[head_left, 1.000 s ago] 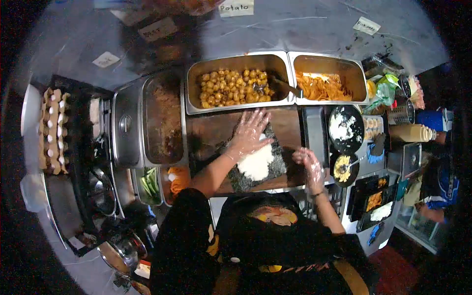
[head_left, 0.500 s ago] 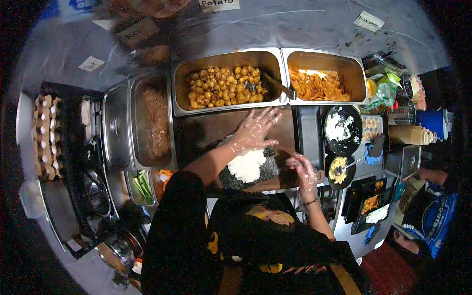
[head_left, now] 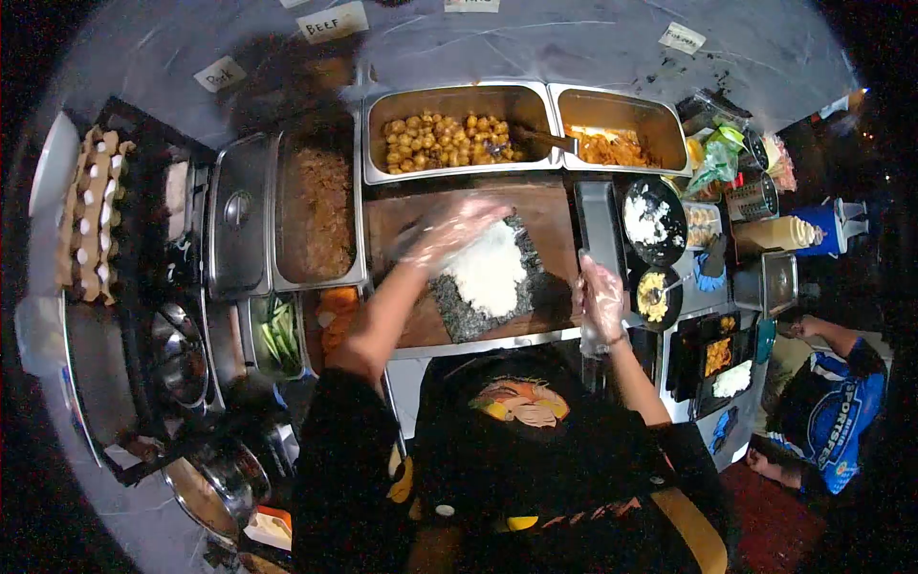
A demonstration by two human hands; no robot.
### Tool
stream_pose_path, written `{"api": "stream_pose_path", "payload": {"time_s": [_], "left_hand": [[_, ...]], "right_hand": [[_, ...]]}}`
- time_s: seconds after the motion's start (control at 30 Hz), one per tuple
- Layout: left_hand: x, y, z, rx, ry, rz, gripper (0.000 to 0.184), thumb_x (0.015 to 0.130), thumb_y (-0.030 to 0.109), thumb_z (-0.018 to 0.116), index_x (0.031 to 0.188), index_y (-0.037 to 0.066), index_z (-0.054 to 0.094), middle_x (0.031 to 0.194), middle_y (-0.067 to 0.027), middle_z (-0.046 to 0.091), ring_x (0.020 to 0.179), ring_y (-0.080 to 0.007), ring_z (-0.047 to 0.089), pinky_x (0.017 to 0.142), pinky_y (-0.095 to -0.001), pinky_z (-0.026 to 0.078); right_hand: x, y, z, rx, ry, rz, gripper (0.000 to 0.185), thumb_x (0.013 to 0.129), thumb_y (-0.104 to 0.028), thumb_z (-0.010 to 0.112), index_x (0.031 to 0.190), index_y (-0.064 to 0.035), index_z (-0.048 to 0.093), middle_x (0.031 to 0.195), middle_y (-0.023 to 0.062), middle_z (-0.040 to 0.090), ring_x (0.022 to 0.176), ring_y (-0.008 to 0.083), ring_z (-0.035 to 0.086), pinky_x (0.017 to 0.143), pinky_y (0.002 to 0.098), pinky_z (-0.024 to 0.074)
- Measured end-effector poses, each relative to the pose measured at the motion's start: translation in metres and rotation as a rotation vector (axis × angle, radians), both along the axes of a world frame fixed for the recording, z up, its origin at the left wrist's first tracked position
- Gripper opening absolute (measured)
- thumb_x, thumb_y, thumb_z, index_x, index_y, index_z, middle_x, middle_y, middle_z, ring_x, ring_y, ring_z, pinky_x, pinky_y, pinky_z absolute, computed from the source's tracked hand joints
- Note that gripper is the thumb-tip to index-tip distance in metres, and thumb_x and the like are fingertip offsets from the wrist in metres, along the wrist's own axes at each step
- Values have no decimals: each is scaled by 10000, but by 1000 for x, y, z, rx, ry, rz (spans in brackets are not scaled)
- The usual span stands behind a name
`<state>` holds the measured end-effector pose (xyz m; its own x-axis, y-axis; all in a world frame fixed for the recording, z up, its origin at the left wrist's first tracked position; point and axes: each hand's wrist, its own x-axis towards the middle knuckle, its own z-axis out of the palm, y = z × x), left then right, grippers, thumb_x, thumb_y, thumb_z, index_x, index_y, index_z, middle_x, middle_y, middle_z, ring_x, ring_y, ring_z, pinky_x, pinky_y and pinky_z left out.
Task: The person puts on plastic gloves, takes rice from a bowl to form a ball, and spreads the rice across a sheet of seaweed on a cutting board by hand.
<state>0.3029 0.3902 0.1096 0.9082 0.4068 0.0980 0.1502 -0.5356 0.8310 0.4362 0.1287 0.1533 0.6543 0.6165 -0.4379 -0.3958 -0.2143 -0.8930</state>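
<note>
A dark nori sheet (head_left: 459, 311) lies at an angle on the brown board (head_left: 411, 320) with a patch of white rice (head_left: 492, 273) spread over its middle. At the rice's upper left edge is my left hand (head_left: 454, 234), in a clear plastic glove; it is smeared by motion, but its fingers look stretched out, holding nothing I can see. Right of the nori, apart from it, my right hand (head_left: 601, 297) is gloved too. Its fingers point away from me, loosely extended, and nothing shows in them.
Behind the board stand metal pans of small potatoes (head_left: 445, 139) and orange-brown slices (head_left: 617, 148). A pan of minced meat (head_left: 325, 215) and cucumber strips (head_left: 277, 335) are at left. A black tray (head_left: 601, 225) and a rice bowl (head_left: 655, 220) stand right. A co-worker (head_left: 827, 411) is far right.
My left hand has moved left off the nori's upper part, uncovering more rice. My right hand has shifted slightly, its fingers now straighter. The whole view has also shifted.
</note>
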Motion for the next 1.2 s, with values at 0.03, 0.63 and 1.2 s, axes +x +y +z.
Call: {"api": "stream_pose_path", "payload": {"time_s": [0.03,0.63,1.2], "left_hand": [[-26,3,6,-135,54,31,273,964,248,533,1045,45,697,1003,-124,698,903,-235,649,841,-351,496],[-163,-146,-43,-319,-153,719,218,917,226,610,1079,108,696,902,-89,717,781,-243,692,734,-321,529],[-151,-130,-83,-300,185,679,522,884,298,631,1302,8,519,1219,-195,600,1093,-361,587,911,-419,481]], "right_hand": [[-4,3,-12,46,-255,-10,222,924,-217,616,730,-112,593,619,-52,521,569,44,476,462,197,347],[-68,188,-81,-109,-1571,1156,735,912,-608,414,1499,-193,263,1561,151,191,1446,347,147,1148,563,59],[-103,244,-80,-102,-1503,1011,618,962,-499,372,1471,-153,316,1363,234,463,1272,401,426,1084,536,288]]}}
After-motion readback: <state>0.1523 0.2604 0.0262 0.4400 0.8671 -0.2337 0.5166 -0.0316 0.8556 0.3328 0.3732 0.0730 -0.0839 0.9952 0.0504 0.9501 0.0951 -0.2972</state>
